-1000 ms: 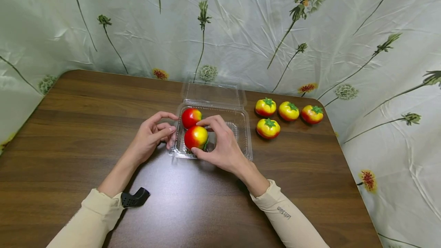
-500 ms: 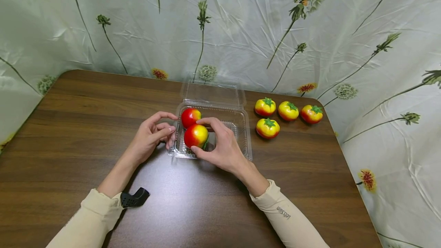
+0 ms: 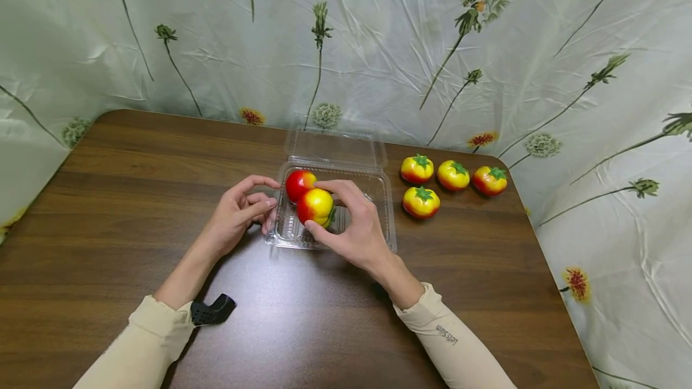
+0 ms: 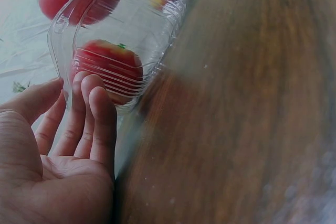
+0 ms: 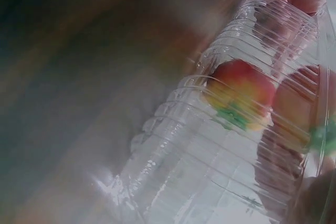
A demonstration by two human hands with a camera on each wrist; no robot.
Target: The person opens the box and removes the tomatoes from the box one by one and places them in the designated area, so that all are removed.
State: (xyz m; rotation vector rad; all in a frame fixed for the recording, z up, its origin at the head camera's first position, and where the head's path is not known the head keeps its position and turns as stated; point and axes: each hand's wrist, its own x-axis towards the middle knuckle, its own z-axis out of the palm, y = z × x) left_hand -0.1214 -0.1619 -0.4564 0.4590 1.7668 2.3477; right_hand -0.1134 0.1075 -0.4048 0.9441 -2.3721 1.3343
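Observation:
A clear plastic clamshell container (image 3: 373, 236) lies on the table with its lid (image 3: 335, 147) folded back. My left hand (image 3: 232, 215) holds the container's left rim, the thumb at the rim and several fingers against the outer wall in the left wrist view. My right hand (image 3: 354, 227) grips a red-and-yellow toy tomato (image 3: 315, 206) between thumb and fingers, over the container and tilted, its green leaf turned to the right. Behind it, one toy tomato (image 3: 299, 183) sits in the back left corner, also seen through the plastic as a red tomato (image 4: 110, 66).
Several yellow-and-red toy tomatoes with green leaf tops, such as the front tomato (image 3: 421, 202), stand on the brown wooden table (image 3: 459, 269) right of the container. A flower-print curtain (image 3: 367, 47) hangs behind the table.
My right hand has moved the gripped toy tomato slightly right and back, apparently lifting it a little. My left hand and the container stay in place.

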